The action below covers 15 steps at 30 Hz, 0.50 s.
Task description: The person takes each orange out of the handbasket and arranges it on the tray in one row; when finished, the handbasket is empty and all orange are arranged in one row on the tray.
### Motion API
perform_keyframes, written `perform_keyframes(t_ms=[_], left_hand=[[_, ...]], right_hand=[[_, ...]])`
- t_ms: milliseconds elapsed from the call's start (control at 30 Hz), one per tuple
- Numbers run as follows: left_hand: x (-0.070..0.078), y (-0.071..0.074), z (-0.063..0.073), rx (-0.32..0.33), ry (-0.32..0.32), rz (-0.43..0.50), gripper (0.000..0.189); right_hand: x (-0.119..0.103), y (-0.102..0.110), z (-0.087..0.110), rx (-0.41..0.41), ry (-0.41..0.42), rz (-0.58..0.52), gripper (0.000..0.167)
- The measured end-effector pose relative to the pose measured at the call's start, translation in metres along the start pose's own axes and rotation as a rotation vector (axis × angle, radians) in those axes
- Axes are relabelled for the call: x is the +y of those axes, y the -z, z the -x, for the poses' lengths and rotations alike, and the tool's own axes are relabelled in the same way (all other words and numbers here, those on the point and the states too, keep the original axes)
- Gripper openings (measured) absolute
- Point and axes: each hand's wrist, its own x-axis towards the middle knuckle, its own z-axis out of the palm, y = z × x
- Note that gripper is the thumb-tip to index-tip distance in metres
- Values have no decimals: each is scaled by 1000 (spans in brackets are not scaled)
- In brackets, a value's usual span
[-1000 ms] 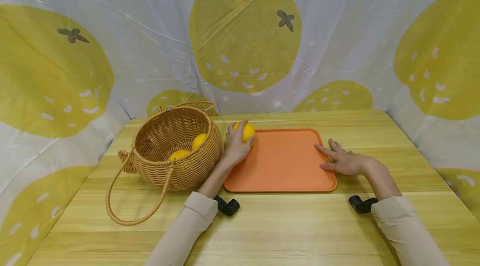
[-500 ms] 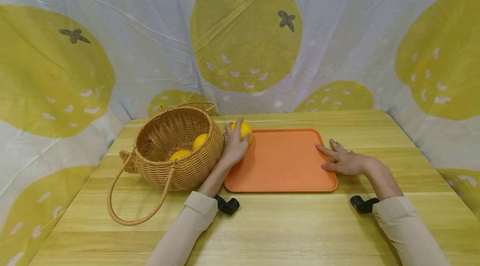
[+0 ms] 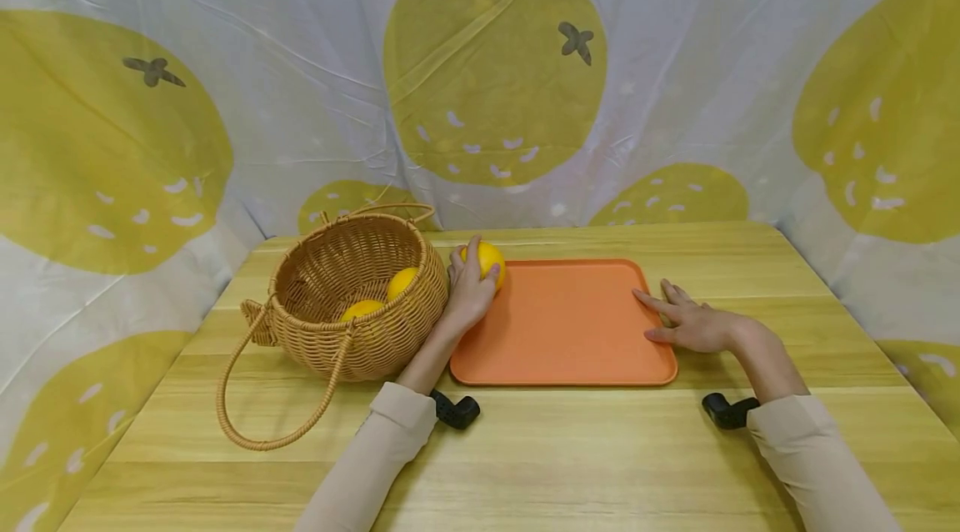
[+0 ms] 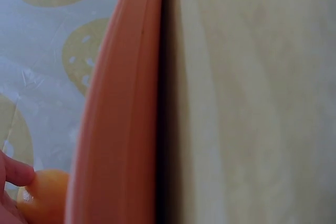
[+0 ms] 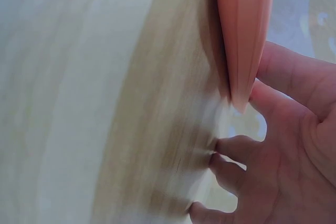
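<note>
In the head view my left hand (image 3: 471,290) grips a yellow lemon (image 3: 491,263), fingers curled over its left side. It is at the far-left corner of the orange tray (image 3: 570,332); whether the lemon touches the tray is hidden. The left wrist view catches part of the lemon (image 4: 46,198) behind the tray's side (image 4: 118,108). My right hand (image 3: 693,323) lies spread at the tray's right edge. Its thumb and a finger touch the rim (image 5: 245,40) in the right wrist view, while other fingertips rest on the table.
A wicker basket (image 3: 390,353) stands left of the tray, two yellow lemons (image 3: 363,309) visible inside. Its handle (image 3: 273,442) hangs down onto the wooden table (image 3: 600,465) in front. A fruit-printed cloth (image 3: 315,98) rises behind the table.
My left hand has shifted slightly left with the lemon over the last second, then stayed nearly still. The right hand keeps its place at the tray's edge.
</note>
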Motion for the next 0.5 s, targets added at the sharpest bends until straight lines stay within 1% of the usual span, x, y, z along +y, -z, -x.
perform_keyframes(t_ms=[267, 500], left_hand=[[1, 1, 0, -4, 30, 26, 64], [0, 0, -1, 7, 27, 31, 65]], right_hand=[[1, 0, -1, -3, -3, 3, 86], [1, 0, -1, 4, -1, 7, 85]])
